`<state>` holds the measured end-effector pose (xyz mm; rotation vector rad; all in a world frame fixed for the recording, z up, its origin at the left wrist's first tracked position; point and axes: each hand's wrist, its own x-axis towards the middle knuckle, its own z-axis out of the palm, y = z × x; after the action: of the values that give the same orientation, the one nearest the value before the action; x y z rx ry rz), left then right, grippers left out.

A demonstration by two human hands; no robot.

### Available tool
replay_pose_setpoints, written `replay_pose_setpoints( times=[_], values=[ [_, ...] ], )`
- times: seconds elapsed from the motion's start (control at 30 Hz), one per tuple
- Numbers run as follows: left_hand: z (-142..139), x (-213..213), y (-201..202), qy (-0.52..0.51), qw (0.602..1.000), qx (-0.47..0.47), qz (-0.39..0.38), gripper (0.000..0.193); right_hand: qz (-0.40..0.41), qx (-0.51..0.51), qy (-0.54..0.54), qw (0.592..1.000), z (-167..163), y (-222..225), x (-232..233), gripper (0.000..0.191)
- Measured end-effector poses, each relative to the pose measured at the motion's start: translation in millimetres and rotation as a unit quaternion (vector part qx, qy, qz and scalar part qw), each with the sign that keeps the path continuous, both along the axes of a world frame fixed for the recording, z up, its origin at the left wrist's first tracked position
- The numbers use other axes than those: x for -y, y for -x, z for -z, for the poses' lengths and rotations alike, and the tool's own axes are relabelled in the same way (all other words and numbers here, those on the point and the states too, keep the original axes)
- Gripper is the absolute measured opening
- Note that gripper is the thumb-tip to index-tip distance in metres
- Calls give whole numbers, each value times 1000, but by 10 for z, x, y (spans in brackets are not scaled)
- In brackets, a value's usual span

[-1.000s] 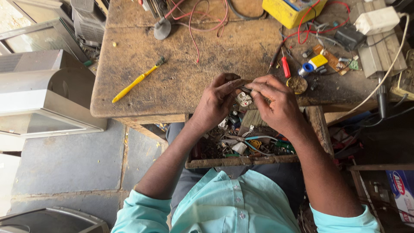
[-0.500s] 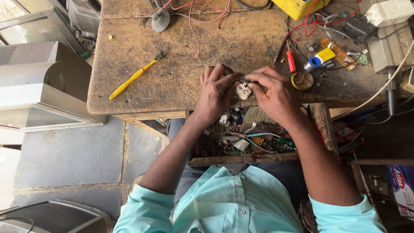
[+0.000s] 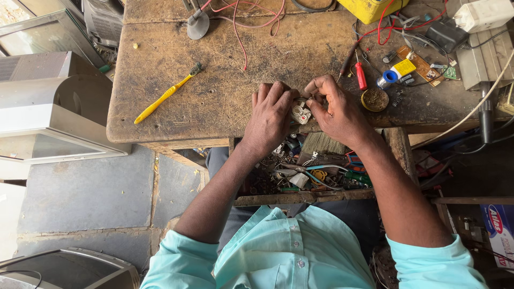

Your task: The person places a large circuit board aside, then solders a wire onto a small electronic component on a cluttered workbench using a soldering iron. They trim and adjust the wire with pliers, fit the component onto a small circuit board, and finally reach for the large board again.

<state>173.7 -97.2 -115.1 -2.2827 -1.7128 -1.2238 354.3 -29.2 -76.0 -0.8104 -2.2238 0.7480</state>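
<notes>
Two hands meet at the near edge of the worn wooden surface (image 3: 225, 91), and between them we hold one small white component (image 3: 302, 113) with reddish and metallic detail, just above the surface edge. Our left hand (image 3: 270, 115) curls its fingers around the part from the left, its grip closed on it, apparently to steady it; our right hand (image 3: 334, 109) pinches the same part from the right, fingertips pressed against it, as if working a fine detail. Item, one open drawer (image 3: 305, 197) directly below the hands, crowded with wires, small parts and a brush, placed where a dropped piece would likely land. Item, one yellow toothbrush (image 3: 166, 96) lying diagonally on the surface, well apart to the left. Item, one red-handled screwdriver (image 3: 360, 75) and one round tin (image 3: 374, 99) just beside the right hand, kept within easy reach. Item, one blue-and-white roll (image 3: 386, 78) and one small circuit board (image 3: 423, 65) further right, among red wires (image 3: 241, 37). Item, grey appliance casings (image 3: 48, 101) on the floor to the left.
</notes>
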Motion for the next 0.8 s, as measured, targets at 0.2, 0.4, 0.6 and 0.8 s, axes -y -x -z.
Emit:
replay_pose_setpoints(
  times=[0.2, 0.4, 0.6, 0.8],
  values=[
    [13, -17, 2, 16, 1000, 13, 5, 33, -46, -68, 73, 994, -37, 69, -19, 23],
    [-3, -22, -9, 23, 1000, 0, -4, 49, -57, -91, 79, 991, -62, 139, -23, 25],
    [-28, 24, -38, 25, 999, -18, -11, 61, -72, -41, 95, 992, -186, 96, -37, 33],
    [-56, 31, -50, 16, 999, -30, -14, 63, -86, -66, 171, 979, -227, 90, -63, 27]
  ],
)
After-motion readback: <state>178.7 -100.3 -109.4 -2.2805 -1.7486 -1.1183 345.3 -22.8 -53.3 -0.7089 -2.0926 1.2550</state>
